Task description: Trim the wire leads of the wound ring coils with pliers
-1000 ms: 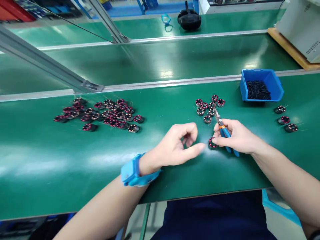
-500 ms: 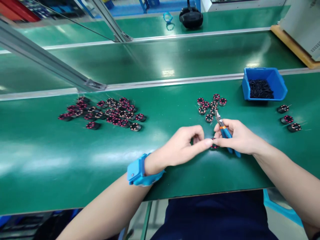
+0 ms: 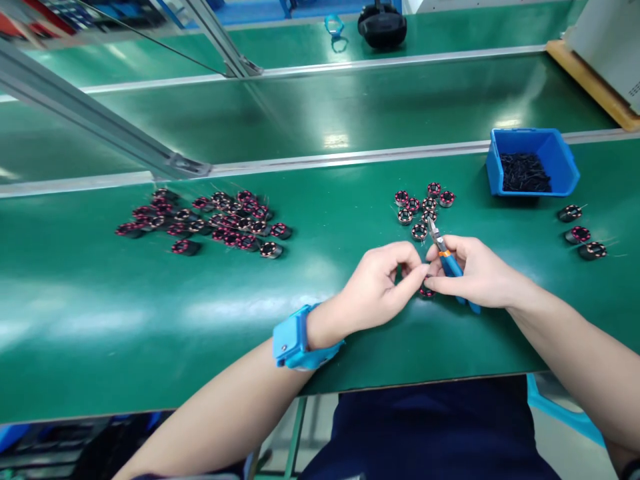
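Note:
My right hand (image 3: 475, 272) is wrapped around blue-handled pliers (image 3: 453, 267) with orange bands, their jaws pointing up and away from me. Its thumb and fingertips also touch a small wound motor stator (image 3: 427, 289) with pink and black segments, partly covered by the fingers. From the left, my left hand (image 3: 387, 283) meets it, thumb and forefinger pinched together just above the stator; what is between them is too small to make out. Right beyond the plier tips lies a loose group of similar stators (image 3: 419, 232), some coppery, some pink.
A large pile of stators (image 3: 230, 223) with thin wires lies at the left. Farther right, a blue bin (image 3: 565, 163) holds black thin pieces (image 3: 525, 172), with a few stators (image 3: 577, 235) beside it. A metal rail (image 3: 320, 159) runs along the back of the green table (image 3: 150, 333).
My left hand has shifted slightly right and its forefinger has closed down to the thumb above the stator. My right hand, with the pliers, stays nearly still.

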Available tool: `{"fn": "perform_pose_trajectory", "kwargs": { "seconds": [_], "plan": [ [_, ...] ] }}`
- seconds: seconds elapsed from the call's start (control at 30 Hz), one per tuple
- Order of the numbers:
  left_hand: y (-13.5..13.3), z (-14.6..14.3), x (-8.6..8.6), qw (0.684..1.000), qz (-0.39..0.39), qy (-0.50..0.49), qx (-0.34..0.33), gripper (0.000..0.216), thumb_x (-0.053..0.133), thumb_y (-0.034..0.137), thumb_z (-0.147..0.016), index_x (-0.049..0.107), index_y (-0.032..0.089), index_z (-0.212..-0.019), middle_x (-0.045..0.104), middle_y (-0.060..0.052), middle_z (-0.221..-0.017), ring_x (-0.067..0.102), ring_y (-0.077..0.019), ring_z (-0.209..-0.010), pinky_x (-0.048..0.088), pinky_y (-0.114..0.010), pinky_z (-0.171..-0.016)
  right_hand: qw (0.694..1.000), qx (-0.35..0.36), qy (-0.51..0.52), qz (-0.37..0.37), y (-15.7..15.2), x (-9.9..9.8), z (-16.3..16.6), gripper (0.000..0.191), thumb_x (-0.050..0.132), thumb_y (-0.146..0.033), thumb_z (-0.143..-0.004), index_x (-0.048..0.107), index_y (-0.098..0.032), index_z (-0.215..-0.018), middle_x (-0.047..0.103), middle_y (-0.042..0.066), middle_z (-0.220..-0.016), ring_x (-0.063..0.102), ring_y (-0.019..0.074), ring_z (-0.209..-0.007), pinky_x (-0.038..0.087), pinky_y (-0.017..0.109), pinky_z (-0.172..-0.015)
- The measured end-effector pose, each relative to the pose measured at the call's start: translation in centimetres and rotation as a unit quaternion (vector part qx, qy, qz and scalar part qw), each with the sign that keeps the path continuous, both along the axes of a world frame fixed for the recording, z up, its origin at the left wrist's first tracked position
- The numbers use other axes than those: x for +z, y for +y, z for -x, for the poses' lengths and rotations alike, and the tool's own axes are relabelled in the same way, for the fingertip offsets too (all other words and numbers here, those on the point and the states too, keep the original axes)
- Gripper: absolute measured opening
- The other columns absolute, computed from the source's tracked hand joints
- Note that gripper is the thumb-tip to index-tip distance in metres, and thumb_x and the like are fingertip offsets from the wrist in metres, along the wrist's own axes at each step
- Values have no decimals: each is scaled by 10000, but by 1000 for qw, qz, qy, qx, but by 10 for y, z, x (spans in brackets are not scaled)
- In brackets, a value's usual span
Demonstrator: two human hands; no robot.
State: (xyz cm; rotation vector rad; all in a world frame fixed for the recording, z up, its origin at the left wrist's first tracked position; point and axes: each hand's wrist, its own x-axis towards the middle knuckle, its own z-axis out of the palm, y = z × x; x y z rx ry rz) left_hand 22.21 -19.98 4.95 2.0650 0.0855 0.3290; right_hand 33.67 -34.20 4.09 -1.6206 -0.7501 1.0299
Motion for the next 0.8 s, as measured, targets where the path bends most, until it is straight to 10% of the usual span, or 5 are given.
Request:
{"fn": "perform_pose_trajectory", "kwargs": {
  "seconds": [0.13, 0.37, 0.57, 0.8],
  "plan": [
    [6, -1, -5, 974, 112, -106, 164, 261, 565, 320, -871, 494, 171, -670, 510, 17, -590, 452, -92, -530, 374, -221, -516, 1000, -15, -3, 21, 1, 1, 0, 287, 715, -189, -633, 528, -176, -851, 627, -15, -696, 602, 122, -633, 478, 257, -616],
    [10, 6, 3, 986, 83, 135, -56, 341, 596, 367, -838, 507, 148, -592, 434, 47, -515, 364, -66, -474, 290, -194, -449, 999, -33, 31, 18, 1, -1, -3, 329, 724, -212, -629, 521, -174, -885, 628, -26, -681, 563, 101, -561, 449, 248, -559],
    [21, 6, -3, 970, 204, -48, 127, 276, 673, 383, -800, 548, 159, -698, 579, 13, -601, 520, -83, -517, 403, -189, -476, 992, -76, 101, 17, 3, 0, -2, 362, 761, -227, -599, 520, -182, -865, 589, -49, -658, 557, 90, -531, 478, 248, -531],
    [-12, 2, -21, 974, 218, 17, 61, 633, 863, 219, -563, 557, 145, -1112, 650, -117, -1106, 648, -185, -903, 541, -238, -678, 971, -142, 191, 3, 9, -1, 3, 432, 825, -288, -571, 549, -184, -887, 592, -49, -666, 597, 98, -568, 527, 224, -508]
  ]
}}
